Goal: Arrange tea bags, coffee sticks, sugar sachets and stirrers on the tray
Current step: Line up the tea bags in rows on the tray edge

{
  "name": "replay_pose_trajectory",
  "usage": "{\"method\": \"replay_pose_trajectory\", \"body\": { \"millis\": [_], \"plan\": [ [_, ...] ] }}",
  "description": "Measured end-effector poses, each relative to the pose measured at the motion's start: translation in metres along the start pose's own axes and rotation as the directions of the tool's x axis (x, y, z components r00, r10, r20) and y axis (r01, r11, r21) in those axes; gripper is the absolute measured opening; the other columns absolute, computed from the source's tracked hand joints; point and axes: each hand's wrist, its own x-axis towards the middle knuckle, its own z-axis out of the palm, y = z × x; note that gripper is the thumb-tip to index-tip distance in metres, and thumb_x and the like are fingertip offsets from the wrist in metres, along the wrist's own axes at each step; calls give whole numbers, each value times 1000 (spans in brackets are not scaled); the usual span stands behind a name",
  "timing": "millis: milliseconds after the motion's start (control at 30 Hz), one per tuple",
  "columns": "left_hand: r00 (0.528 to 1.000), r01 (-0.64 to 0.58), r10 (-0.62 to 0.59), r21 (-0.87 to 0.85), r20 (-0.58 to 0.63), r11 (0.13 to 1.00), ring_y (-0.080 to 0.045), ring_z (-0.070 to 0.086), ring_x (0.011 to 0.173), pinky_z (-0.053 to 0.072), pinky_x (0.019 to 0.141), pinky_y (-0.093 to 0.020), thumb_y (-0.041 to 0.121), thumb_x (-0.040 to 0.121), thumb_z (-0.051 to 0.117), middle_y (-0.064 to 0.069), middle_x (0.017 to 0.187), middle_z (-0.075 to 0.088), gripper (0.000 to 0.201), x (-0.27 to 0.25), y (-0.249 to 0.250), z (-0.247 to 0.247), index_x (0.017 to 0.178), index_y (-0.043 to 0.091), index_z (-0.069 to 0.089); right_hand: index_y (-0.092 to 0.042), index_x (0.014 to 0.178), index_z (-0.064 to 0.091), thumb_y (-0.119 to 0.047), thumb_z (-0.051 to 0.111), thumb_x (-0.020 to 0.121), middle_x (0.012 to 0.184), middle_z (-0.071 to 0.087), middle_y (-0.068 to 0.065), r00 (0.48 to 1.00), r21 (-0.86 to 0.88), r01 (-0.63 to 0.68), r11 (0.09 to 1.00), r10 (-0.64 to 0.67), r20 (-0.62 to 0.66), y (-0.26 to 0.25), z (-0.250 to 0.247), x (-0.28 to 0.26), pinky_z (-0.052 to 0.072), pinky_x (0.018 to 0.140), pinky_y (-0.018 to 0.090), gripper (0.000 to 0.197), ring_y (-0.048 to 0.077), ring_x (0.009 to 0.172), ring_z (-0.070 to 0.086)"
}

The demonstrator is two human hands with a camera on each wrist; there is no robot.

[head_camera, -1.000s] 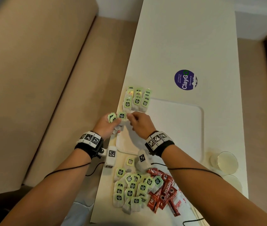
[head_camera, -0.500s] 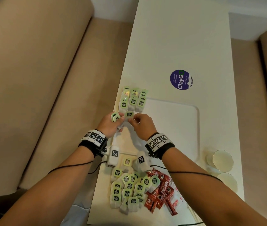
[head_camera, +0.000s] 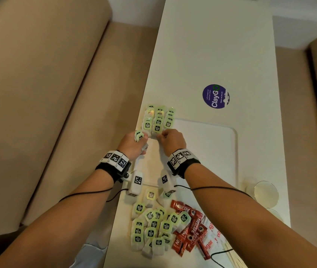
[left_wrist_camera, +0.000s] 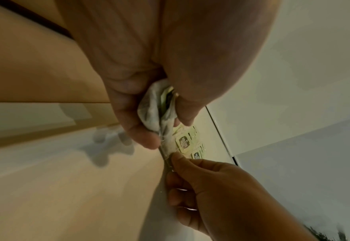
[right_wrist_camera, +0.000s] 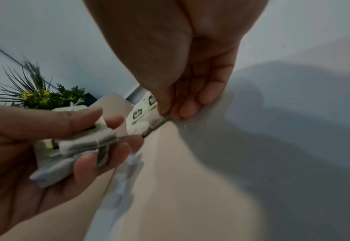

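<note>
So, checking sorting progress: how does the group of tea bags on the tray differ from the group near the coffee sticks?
The green-tagged tea bags on the white tray lie in overlapping rows; the green-tagged tea bags near the red coffee sticks form a loose, larger heap off the tray. Both show the same tags.

Long white table [head_camera: 211, 45] carries a white tray [head_camera: 211, 151], its left end covered by rows of green-tagged tea bags [head_camera: 158, 118]. Beyond the tray sits a round purple sticker [head_camera: 216, 96]. On the near side of the tray lie a loose tea bag pile [head_camera: 153, 227], red coffee sticks [head_camera: 190, 229] and white sugar sachets [head_camera: 211, 236], with two clear cups [head_camera: 266, 192] off the tray's right near corner.
</note>
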Motion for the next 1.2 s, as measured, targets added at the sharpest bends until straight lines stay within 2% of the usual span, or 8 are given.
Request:
{"method": "replay_pose_trajectory", "body": {
  "millis": [200,433,500,567,733,900,1000,1200],
  "plan": [
    [999,24,-24,14,28,1000,-23,66,80,61,76,-38,15,96,61,-7,86,66,12,1,1,-3,107,15,67,-18,87,71,-42,60,92,82,71,3,999,-31,-37,999,36,-32,-4,1,2,54,65,32,26,26,75,66],
    [989,52,-54,14,137,999,-29,67,96,59,89,-47,-14,81,62,-15,108,66,44,-3,4,-11,108,21,64,-19,78,65,-50,61,91,73,67,0,1000,26,2,1000,-1,-31,-3,0,-2,53,62,31,35,23,68,64],
    [987,43,-40,-16,155,999,-29,70,96,60,86,-45,-16,81,64,-16,110,66,50,-3,5,-14,111,23,61,-17,83,71,-50,59,95,73,71,0,997,123,75,990,-77,15,0,2,-6,58,69,37,37,21,68,67],
    [985,11,-6,-24,172,1000,-27,71,93,60,85,-44,-14,82,68,-13,108,67,51,-5,7,-14,112,27,58,-15,91,75,-46,57,99,78,74,2,986,207,126,970,-146,83,1,-2,-13,59,75,38,37,20,68,70],
    [979,-54,55,-10,197,998,-28,69,97,58,85,-43,-5,83,74,-11,109,70,48,-9,7,-16,112,30,57,-17,99,76,-36,62,99,79,72,-7,950,259,178,949,-235,208,7,-8,-22,46,60,16,24,7,60,66],
    [988,-66,62,21,140,998,-19,68,91,57,75,-33,0,85,74,-3,102,70,41,-10,9,-12,113,25,58,-18,91,77,-32,70,94,81,72,-2,964,337,170,926,-228,140,13,-8,-24,57,75,35,16,13,71,63],
    [991,-76,71,43,110,996,-16,67,85,56,70,-29,3,90,70,-1,101,70,35,-9,10,-10,118,21,58,-20,89,77,-33,71,93,80,71,5,966,338,170,926,-223,126,15,-8,-24,58,77,43,15,15,69,60],
    [995,-77,73,54,73,996,-15,69,82,56,70,-27,7,94,66,-1,96,72,21,-7,11,-9,103,26,63,-18,88,75,-32,71,93,81,73,0,987,315,133,940,-155,44,24,-15,-23,55,72,32,15,16,69,67]
  ]
}}
